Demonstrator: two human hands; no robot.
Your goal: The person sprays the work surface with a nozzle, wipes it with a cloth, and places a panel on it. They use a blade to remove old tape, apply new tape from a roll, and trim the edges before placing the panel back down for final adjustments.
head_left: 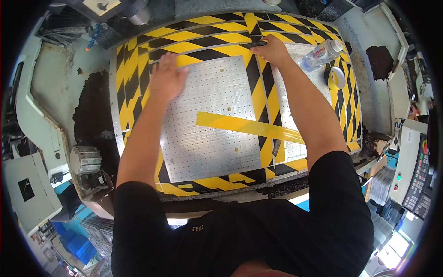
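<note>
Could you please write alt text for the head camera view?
Right hand holds a small black object over black-and-yellow striped tape framing a dotted silver metal plate; left hand spread near its far left corner.

Striped tape [200, 42] in slanting black and yellow bands around the tabletop's silver-grey plate [207, 92], which is dotted with a regular dark grid; plain yellow strip [230, 123] across it toward 4 o'clock, and a black object [258, 44] at the right hand [274, 50], near 12 to 1. Clear bottle [320, 55] with reddish marking between 1 and 2, tape roll [336, 77] whitish within at 2, dark brown patch [94, 108] between 9 and 10. Blue bins [76, 244] at 8, black shirt [249, 231] with small tan mark at 6, pale control panel [406, 161] with black keys, green and red buttons past 3.
</note>
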